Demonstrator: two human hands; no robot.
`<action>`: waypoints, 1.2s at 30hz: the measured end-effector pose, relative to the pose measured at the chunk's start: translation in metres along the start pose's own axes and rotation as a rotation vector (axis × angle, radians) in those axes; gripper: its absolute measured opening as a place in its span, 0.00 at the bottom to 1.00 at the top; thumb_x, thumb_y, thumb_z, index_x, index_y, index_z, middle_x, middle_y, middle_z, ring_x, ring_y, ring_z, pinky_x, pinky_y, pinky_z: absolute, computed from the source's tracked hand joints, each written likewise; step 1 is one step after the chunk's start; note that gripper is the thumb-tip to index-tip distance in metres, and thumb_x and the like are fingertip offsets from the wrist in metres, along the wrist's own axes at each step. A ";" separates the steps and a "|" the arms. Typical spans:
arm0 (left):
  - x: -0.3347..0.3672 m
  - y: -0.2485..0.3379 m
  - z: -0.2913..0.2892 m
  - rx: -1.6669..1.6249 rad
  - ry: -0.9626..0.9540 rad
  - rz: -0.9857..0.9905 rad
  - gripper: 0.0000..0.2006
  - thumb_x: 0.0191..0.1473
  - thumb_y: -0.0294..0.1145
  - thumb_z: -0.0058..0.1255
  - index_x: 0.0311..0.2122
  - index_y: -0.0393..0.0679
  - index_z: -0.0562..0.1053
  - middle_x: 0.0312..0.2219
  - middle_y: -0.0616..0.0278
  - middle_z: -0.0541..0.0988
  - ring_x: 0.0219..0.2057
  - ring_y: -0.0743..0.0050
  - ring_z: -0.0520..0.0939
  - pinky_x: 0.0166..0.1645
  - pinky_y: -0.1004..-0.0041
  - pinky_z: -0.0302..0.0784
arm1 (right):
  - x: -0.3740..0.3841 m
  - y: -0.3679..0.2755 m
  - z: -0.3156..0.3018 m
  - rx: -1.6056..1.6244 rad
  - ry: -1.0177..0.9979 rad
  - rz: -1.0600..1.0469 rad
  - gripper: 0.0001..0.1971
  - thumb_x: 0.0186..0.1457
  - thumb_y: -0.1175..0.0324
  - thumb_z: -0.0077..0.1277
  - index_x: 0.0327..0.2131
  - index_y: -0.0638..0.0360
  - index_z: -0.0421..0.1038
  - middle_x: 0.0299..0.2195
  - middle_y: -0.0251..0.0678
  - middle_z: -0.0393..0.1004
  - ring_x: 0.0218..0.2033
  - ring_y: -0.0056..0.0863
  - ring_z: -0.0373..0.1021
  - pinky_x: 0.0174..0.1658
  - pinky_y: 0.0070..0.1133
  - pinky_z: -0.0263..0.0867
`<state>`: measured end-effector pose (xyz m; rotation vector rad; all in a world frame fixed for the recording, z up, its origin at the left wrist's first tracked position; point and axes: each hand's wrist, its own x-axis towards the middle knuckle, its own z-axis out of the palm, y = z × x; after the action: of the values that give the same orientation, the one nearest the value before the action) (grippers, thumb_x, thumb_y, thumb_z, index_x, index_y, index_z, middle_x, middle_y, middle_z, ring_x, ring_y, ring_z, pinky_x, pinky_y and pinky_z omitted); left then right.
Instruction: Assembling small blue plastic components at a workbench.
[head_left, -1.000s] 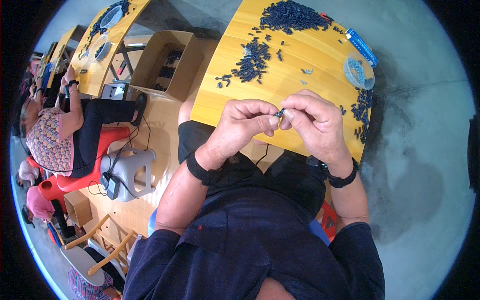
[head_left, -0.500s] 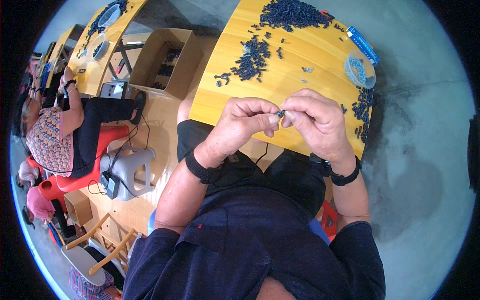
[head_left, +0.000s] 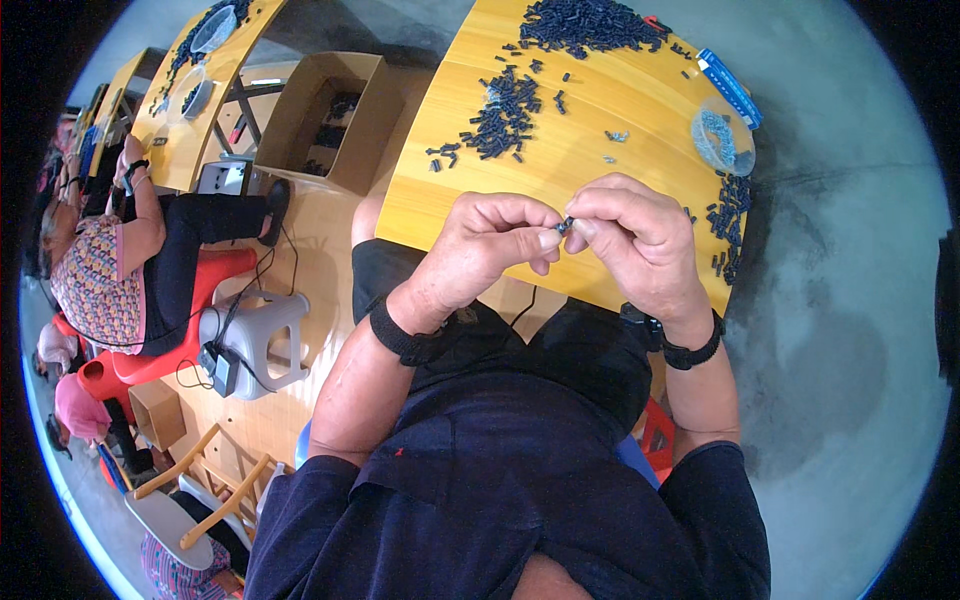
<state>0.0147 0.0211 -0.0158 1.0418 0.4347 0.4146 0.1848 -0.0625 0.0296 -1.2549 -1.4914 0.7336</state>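
Note:
Above the near edge of the yellow table [head_left: 440, 215], my two hands meet fingertip to fingertip. My left hand [head_left: 497, 240] pinches a small dark piece [head_left: 563, 226] between thumb and forefinger. The fingertips of my right hand [head_left: 640, 240] close on the same piece from the other side. Most of it is hidden by the fingers, so its exact shape does not show. Beyond the hands lies a loose cluster of small dark cylindrical pieces [head_left: 505, 115]. A few small silvery bits [head_left: 617, 136] lie nearer the middle.
A larger heap of dark pieces [head_left: 580, 25] covers the far edge. At the right stand a clear bowl of light-blue bits [head_left: 718, 140] and a blue box [head_left: 728, 88], with more dark pieces [head_left: 729, 225] nearby. Left are an open cardboard box [head_left: 345, 150] and a seated person [head_left: 100, 270].
Both hands keep their pinch on the small dark piece, and the right fingertips have shifted slightly around it. The view has moved a little.

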 end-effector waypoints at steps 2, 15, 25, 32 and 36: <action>0.000 -0.001 -0.001 -0.004 -0.003 0.000 0.06 0.52 0.25 0.51 0.35 0.34 0.75 0.24 0.62 0.78 0.26 0.78 0.77 0.34 0.78 0.73 | 0.000 0.000 0.000 0.001 -0.006 0.001 0.06 0.50 0.84 0.47 0.31 0.66 0.71 0.25 0.37 0.70 0.23 0.22 0.70 0.26 0.17 0.65; -0.003 0.003 0.003 -0.067 -0.028 -0.054 0.06 0.52 0.27 0.52 0.33 0.34 0.74 0.22 0.64 0.76 0.23 0.80 0.74 0.29 0.79 0.70 | 0.000 -0.003 -0.007 -0.044 -0.064 -0.076 0.08 0.48 0.85 0.48 0.32 0.64 0.72 0.24 0.37 0.71 0.23 0.24 0.70 0.26 0.18 0.65; -0.007 0.003 0.008 -0.155 -0.043 -0.089 0.05 0.53 0.26 0.52 0.34 0.35 0.74 0.22 0.64 0.75 0.21 0.82 0.73 0.25 0.81 0.68 | 0.000 -0.002 -0.008 -0.035 -0.101 -0.150 0.11 0.44 0.87 0.47 0.32 0.65 0.72 0.26 0.38 0.73 0.24 0.27 0.71 0.27 0.19 0.67; -0.006 0.003 0.009 -0.119 -0.039 -0.084 0.05 0.52 0.26 0.52 0.33 0.35 0.74 0.23 0.63 0.76 0.21 0.82 0.74 0.27 0.82 0.71 | 0.000 0.001 -0.012 0.020 -0.139 -0.117 0.10 0.44 0.87 0.47 0.32 0.65 0.72 0.26 0.38 0.72 0.24 0.27 0.71 0.27 0.19 0.68; -0.004 0.005 0.009 -0.064 -0.050 -0.111 0.06 0.52 0.27 0.53 0.33 0.35 0.75 0.23 0.62 0.78 0.22 0.81 0.76 0.27 0.82 0.73 | 0.000 0.001 -0.013 -0.014 -0.138 -0.160 0.10 0.44 0.87 0.48 0.32 0.64 0.72 0.25 0.37 0.72 0.24 0.26 0.71 0.28 0.20 0.68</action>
<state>0.0155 0.0144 -0.0067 0.9597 0.4301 0.3013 0.1969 -0.0638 0.0328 -1.0989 -1.6904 0.7164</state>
